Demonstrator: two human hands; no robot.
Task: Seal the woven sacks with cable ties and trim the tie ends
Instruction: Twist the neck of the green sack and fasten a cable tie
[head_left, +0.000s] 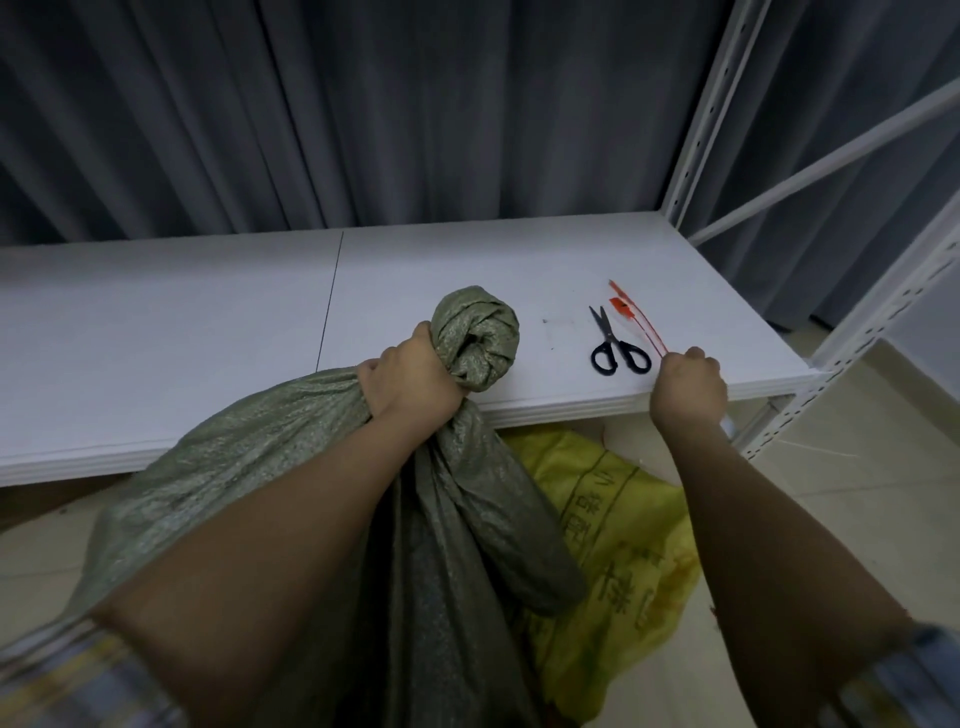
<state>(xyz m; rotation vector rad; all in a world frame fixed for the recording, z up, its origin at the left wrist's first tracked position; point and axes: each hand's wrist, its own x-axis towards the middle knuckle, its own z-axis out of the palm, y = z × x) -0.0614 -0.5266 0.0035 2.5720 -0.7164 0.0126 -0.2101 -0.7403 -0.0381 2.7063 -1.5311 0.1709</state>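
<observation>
A green woven sack (457, 499) stands on the floor against the white shelf board (208, 332). Its mouth is gathered and twisted into a bunch (478, 332) that pokes up over the board. My left hand (410, 384) grips the neck just under that bunch. My right hand (688, 384) pinches the near end of a red cable tie (636, 317) lying on the board near the front right edge. Black-handled scissors (615, 345) lie just left of the tie, blades slightly apart and pointing away from me.
A yellow woven sack (623, 540) with printed characters lies on the floor behind the green one, under the shelf. White slotted rack uprights (701, 114) rise at the right. Grey curtains (311, 104) hang behind the shelf. The floor is pale tile.
</observation>
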